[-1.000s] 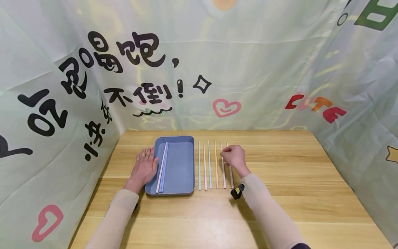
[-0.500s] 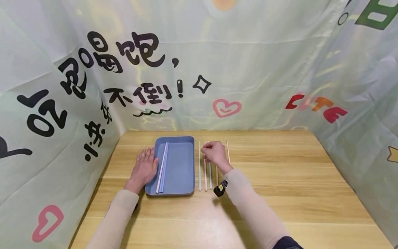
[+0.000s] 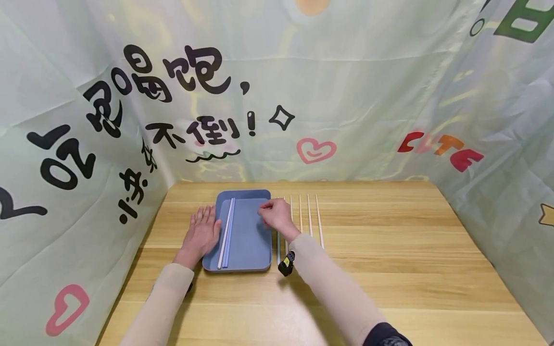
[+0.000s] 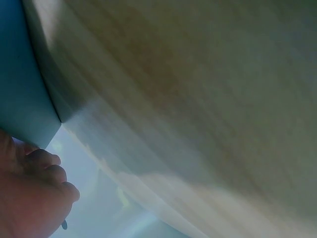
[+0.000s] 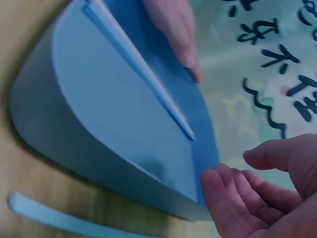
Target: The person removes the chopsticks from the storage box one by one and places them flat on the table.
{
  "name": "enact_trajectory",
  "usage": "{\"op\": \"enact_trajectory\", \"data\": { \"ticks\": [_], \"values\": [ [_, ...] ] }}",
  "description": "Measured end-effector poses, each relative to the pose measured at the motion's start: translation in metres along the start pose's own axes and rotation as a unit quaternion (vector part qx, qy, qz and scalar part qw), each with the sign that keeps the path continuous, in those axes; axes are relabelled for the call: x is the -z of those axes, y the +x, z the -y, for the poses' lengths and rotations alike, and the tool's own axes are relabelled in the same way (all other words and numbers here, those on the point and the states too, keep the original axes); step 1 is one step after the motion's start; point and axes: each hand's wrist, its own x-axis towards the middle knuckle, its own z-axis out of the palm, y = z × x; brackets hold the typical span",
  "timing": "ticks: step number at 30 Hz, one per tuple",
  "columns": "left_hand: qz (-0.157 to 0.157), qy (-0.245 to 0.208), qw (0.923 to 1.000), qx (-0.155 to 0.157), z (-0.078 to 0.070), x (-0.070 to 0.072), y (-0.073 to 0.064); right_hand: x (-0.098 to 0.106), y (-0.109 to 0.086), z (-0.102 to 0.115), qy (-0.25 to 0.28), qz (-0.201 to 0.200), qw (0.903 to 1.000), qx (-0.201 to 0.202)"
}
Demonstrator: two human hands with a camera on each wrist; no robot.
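My left hand [image 3: 200, 228] rests with its fingers extended against the left rim of a blue rectangular tray [image 3: 248, 240]. Inside that tray, a pale pinkish chopstick [image 3: 225, 235] lies close beside blue chopstick material [image 3: 229, 235], tilted along the left side. Over the tray's right rim hovers my right hand [image 3: 277, 215]. In the right wrist view, the right hand [image 5: 262, 193] has loosely bent fingers, with a gap between thumb and forefinger and nothing held. Just right of the tray, a light blue chopstick [image 5: 74, 222] lies on the table, partly hidden by the right arm in the head view.
Several more chopsticks, among them an orange-toned one [image 3: 300, 211] and a pinkish one [image 3: 319, 221], lie roughly parallel on the wooden table [image 3: 411, 250]. Printed fabric [image 3: 363, 96] encloses the table's back and sides.
My right hand has moved left from above the rightmost chopsticks to the tray's right rim. The chopsticks, the tray and my left hand stay in place.
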Motion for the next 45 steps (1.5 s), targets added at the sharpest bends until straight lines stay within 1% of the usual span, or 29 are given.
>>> {"op": "enact_trajectory", "data": {
  "ticks": [5,13,16,22,27,35,41,45],
  "values": [
    [0.001,0.003,1.0,0.002,0.001,0.0,0.001,-0.021,0.002,0.001,-0.012,0.006,0.9999,0.006],
    [0.001,0.004,1.0,0.003,0.001,0.0,0.002,-0.048,-0.001,0.004,-0.054,0.025,0.9981,0.016],
    [0.001,0.004,1.0,0.005,0.001,-0.001,0.002,-0.057,-0.002,0.003,-0.059,0.03,0.9976,0.022],
    [-0.003,0.004,1.0,0.005,0.002,-0.003,0.004,-0.071,-0.004,0.003,-0.076,0.029,0.9965,0.019],
    [-0.009,0.004,0.9999,0.001,0.001,-0.002,0.003,-0.079,-0.004,0.003,-0.075,0.042,0.9963,0.0],
    [0.001,0.008,1.0,0.005,0.001,-0.001,0.004,-0.085,0.0,0.002,-0.054,0.049,0.9967,-0.037],
    [-0.001,0.011,0.9999,0.005,0.0,0.0,0.003,-0.087,0.001,0.002,-0.04,0.047,0.997,-0.046],
    [-0.003,0.011,0.9999,0.003,-0.001,-0.001,0.002,-0.09,0.0,0.0,-0.051,0.043,0.9964,-0.051]
  ]
}}
